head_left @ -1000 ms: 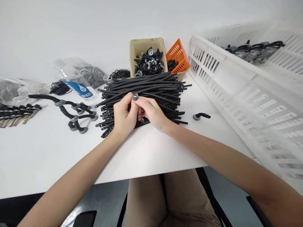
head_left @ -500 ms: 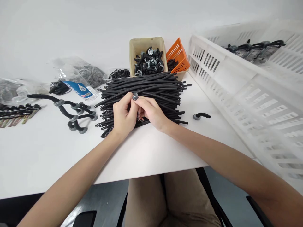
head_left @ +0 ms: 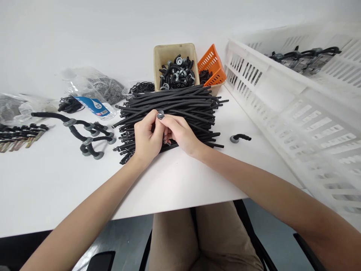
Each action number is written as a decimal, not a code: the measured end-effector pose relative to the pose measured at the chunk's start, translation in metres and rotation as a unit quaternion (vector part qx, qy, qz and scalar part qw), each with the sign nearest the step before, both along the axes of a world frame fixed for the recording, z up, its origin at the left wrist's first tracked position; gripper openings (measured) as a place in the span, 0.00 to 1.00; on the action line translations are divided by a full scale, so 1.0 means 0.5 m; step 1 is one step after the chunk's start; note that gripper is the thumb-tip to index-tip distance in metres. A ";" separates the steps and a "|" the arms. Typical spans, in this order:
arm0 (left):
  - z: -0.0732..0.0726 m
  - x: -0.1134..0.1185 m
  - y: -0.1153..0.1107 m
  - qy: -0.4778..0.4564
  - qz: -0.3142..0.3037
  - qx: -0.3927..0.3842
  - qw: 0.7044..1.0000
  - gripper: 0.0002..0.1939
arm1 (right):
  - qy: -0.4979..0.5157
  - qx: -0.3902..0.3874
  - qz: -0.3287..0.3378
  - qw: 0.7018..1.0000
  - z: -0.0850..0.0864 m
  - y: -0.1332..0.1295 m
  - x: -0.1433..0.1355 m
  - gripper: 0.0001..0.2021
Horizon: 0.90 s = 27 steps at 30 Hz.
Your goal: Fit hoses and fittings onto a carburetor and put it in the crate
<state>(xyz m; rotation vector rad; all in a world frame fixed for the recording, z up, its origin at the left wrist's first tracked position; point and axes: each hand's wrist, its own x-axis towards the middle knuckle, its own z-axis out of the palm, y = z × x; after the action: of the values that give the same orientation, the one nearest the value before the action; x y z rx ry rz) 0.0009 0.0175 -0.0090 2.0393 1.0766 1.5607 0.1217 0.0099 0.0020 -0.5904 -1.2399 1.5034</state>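
A small grey ring fitting is pinched at the tips of the fingers of both hands, directly above the stack of black tubes. The fitting sits at the point where the two hands meet, so neither hand is nearer to it than the other. Whether a tube end is already seated in the fitting cannot be told; the fingers hide that joint.

The left hand is curled, thumb and forefinger pressed onto the fitting from the left. The right hand is curled likewise, its fingers closed against the fitting from the right, knuckles resting on the tubes.

The long axis of the tubes runs left to right across the surface, crosswise to both forearms, which converge from the near edge.

Outward, assembled bent hoses with grey collars lie to the left, a single elbow piece to the right, and a beige bin of fittings stands beyond the stack.
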 end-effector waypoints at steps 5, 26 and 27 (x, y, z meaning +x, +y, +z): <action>0.003 0.002 -0.002 0.006 0.005 -0.001 1.000 0.22 | 0.002 -0.002 0.001 1.000 0.000 0.001 -0.001 0.23; 0.002 0.000 -0.001 0.011 0.012 0.005 1.000 0.22 | 0.001 -0.006 -0.003 1.000 0.002 -0.001 0.000 0.23; 0.002 0.000 -0.001 0.013 0.013 0.006 1.000 0.22 | -0.002 -0.008 -0.004 1.000 0.002 -0.002 0.000 0.23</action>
<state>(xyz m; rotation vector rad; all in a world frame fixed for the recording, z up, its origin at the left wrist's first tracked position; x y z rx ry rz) 0.0008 0.0171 -0.0079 2.0666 1.1085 1.5615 0.1216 0.0090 0.0032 -0.6080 -1.2272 1.5089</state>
